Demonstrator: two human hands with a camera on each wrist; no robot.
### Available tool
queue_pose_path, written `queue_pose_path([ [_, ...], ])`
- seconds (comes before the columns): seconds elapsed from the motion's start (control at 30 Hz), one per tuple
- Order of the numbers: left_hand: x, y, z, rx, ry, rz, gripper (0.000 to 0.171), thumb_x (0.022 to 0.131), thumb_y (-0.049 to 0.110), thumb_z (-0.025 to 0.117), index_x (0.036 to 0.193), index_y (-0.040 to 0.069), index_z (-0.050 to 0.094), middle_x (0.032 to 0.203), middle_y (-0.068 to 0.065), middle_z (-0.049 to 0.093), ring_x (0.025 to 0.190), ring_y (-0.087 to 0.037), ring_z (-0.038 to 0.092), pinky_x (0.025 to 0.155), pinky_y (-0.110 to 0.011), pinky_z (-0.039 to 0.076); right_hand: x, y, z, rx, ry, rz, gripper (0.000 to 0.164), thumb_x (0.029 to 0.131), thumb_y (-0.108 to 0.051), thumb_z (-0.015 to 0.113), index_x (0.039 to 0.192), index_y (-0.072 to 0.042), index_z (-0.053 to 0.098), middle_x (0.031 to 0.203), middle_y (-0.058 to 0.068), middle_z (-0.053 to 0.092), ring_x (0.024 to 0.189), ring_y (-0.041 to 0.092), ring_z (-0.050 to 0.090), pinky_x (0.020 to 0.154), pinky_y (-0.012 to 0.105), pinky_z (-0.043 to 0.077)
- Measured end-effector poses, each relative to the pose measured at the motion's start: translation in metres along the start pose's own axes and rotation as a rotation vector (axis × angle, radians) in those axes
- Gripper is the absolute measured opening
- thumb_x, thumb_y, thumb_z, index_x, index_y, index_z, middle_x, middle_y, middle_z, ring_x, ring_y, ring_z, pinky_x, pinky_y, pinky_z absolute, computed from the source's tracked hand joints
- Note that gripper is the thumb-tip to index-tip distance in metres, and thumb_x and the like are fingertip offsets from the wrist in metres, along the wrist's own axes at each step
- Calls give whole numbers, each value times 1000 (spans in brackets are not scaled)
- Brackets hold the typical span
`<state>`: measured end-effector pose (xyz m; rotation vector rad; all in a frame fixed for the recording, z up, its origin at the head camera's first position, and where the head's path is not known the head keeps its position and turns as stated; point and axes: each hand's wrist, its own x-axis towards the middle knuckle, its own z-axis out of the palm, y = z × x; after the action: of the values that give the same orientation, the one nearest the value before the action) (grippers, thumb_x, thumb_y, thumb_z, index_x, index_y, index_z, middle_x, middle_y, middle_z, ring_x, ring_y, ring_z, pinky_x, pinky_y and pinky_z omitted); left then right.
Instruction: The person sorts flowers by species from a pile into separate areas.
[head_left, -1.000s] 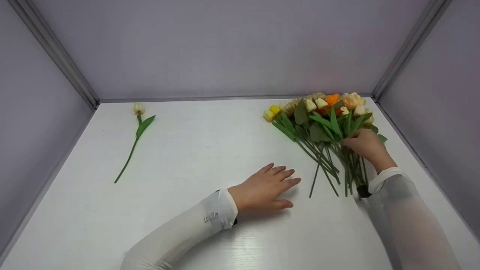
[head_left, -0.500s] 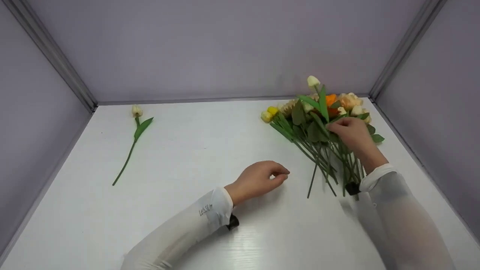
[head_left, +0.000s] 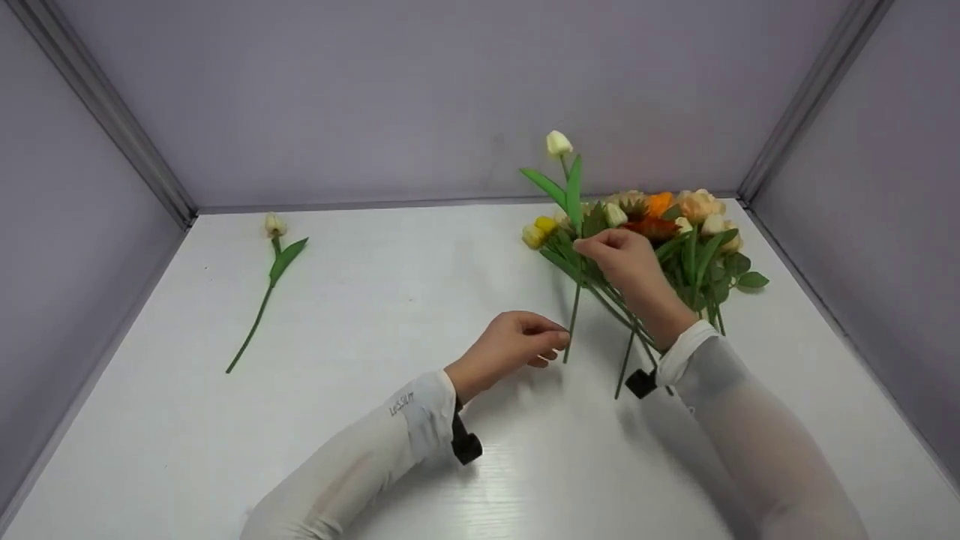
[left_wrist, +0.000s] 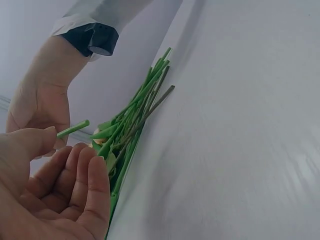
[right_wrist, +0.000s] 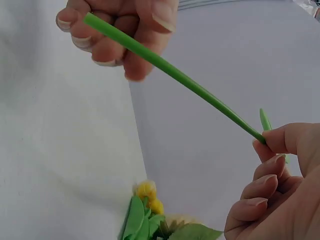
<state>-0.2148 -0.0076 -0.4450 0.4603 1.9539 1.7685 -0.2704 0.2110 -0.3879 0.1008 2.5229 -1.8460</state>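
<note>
My right hand (head_left: 626, 262) pinches a white tulip (head_left: 559, 144) by the green stem between thumb and fingertips, just below its leaves. The tulip stands nearly upright, its bloom against the back wall in the head view. My left hand (head_left: 514, 345) is at the lower end of the stem (right_wrist: 170, 70), thumb and fingers apart and loosely bent; in the right wrist view the stem passes across its fingers. A bunch of artificial flowers (head_left: 660, 225) in orange, peach, cream and yellow lies behind my right hand, stems toward me and partly hidden by the arm.
A single white tulip (head_left: 275, 259) lies on the left side of the white table (head_left: 360, 300). Purple-grey panels (head_left: 450, 97) enclose the back and sides. Black wrist cameras hang under both cuffs.
My right hand has drawn the white tulip up out of the bunch and leftward. The left hand's spread fingers have bent in, and it has come up to the stem's lower end.
</note>
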Motion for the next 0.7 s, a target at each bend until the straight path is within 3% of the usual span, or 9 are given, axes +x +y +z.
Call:
queue_pose_path([
  [0.2, 1, -3, -1, -64, 30, -30, 30, 97, 21, 73, 116, -2, 74, 101, -10, 75, 89, -23, 73, 81, -35, 60, 1, 2, 19, 20, -23, -12, 33, 91, -42, 78, 92, -9, 71, 66, -2, 44, 67, 18, 43, 67, 36, 39],
  [0.43, 0, -5, -1, -112, 59, -60, 23, 96, 19, 75, 110, 1, 74, 99, -9, 74, 84, -19, 70, 79, -35, 61, 1, 7, 29, 44, -22, -26, 32, 91, -36, 78, 90, -5, 69, 61, -4, 42, 59, 15, 38, 60, 34, 36],
  [0.7, -2, -6, -4, -114, 92, -68, 18, 97, 18, 74, 107, 3, 74, 103, -17, 73, 81, -18, 70, 78, -35, 61, 2, 8, 33, 10, -11, -6, 35, 90, -39, 78, 94, -5, 70, 81, 3, 56, 75, 20, 45, 69, 35, 38],
])
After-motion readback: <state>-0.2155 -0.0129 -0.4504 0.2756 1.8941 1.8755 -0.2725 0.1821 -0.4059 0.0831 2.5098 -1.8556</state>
